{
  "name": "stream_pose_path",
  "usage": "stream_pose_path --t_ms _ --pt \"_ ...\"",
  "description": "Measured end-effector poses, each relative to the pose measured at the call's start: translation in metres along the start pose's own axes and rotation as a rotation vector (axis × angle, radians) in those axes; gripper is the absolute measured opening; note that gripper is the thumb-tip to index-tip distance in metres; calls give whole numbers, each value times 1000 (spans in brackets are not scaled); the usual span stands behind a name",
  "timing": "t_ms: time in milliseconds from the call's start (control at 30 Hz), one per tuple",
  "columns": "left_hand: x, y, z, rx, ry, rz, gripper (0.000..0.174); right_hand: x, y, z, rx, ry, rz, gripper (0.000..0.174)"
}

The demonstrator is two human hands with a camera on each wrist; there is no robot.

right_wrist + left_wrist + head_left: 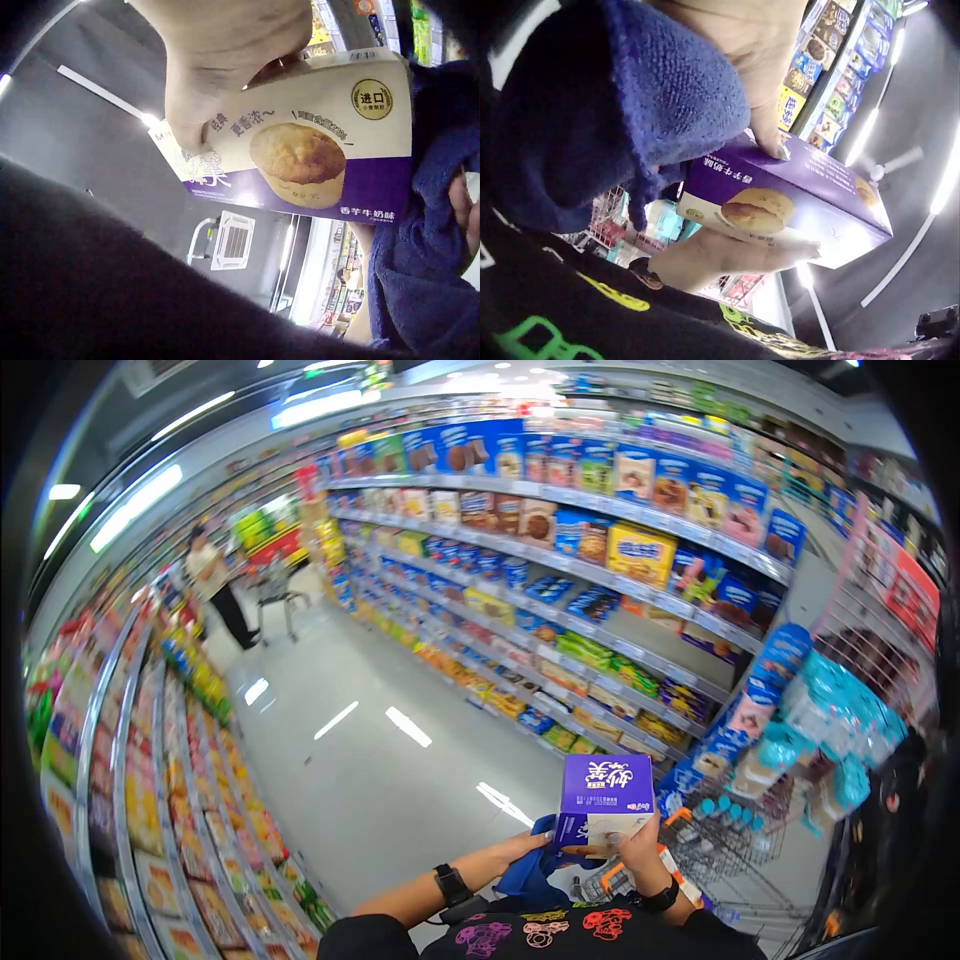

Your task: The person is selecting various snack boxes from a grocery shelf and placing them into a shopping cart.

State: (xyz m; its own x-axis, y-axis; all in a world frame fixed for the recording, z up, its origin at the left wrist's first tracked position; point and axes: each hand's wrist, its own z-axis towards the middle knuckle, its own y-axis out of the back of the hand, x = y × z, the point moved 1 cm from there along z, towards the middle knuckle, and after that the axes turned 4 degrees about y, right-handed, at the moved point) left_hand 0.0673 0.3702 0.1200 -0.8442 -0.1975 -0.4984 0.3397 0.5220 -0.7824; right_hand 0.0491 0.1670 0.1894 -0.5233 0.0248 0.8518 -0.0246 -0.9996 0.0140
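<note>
A purple and cream box (606, 785) with a muffin picture is held in front of the body in the head view. The right hand (640, 850) grips its right side; in the right wrist view the thumb of that hand (225, 52) lies along the printed face of the box (300, 150). At the box's left side is the left hand (522, 847), with a dark blue cloth (530, 875) hanging at it. In the left wrist view, the left hand (742, 45) has a finger on the purple box (780, 187), beside the cloth (675, 90).
Shelves of packaged snacks (560, 495) line the right side, and another stocked shelf (130, 760) runs along the left. A person (212, 585) stands by a cart (278, 595) up the aisle. Near the body at the right are a wire basket (735, 840) and teal-topped packs (840, 700).
</note>
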Motion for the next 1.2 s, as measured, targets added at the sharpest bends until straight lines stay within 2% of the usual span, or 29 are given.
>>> stream_pose_path --t_ms 67,167,200,333,433,467,533,567,633,667,767,833,867,900,967,1067,1167,1200 --pt "7 19 -1 -49 -56 -32 52 1 -13 8 -15 5 33 83" --pt "-3 1 -11 100 -121 -301 59 5 -26 17 -32 25 81 82" --pt "-5 2 -11 126 -143 -339 66 4 -30 20 -30 45 106 82" --pt "-12 -7 -18 132 -206 -449 66 6 -44 24 -16 137 161 90" --pt "-8 -14 -13 474 -184 -678 75 -7 -37 24 86 238 27 93" --pt "-7 -15 -9 535 -204 -619 77 -11 -36 23 85 292 13 93" --pt "-13 -37 -13 402 -241 -561 77 -20 -29 19 91 366 31 87" --pt "-15 -44 -15 336 -255 -529 77 -35 -22 13 118 288 33 85" --pt "-15 -44 -11 420 -244 -503 75 -64 -7 0 165 131 34 82" --pt "-14 -43 -10 461 -238 -491 74 -27 -16 11 102 405 110 80" --pt "-15 -41 -10 205 -214 -345 73 -36 -7 3 5 296 92 87" --pt "-15 -42 -4 160 -185 -396 70 -39 -2 0 -47 210 80 93" --pt "-15 -43 -1 139 -168 -421 68 -20 -6 3 -52 135 118 94" --pt "-14 -45 3 199 -169 -423 64 -10 -7 6 -58 60 156 95" --pt "-12 -46 11 321 -169 -426 57 -7 -4 10 -45 77 188 89" --pt "-7 -31 26 163 -168 -367 47 5 4 17 50 91 184 77" --pt "-11 -1 40 157 -109 -293 39 23 -1 22 28 156 90 74" --pt "-21 -30 30 -138 -221 -224 36 24 -1 22 0 169 66 71"
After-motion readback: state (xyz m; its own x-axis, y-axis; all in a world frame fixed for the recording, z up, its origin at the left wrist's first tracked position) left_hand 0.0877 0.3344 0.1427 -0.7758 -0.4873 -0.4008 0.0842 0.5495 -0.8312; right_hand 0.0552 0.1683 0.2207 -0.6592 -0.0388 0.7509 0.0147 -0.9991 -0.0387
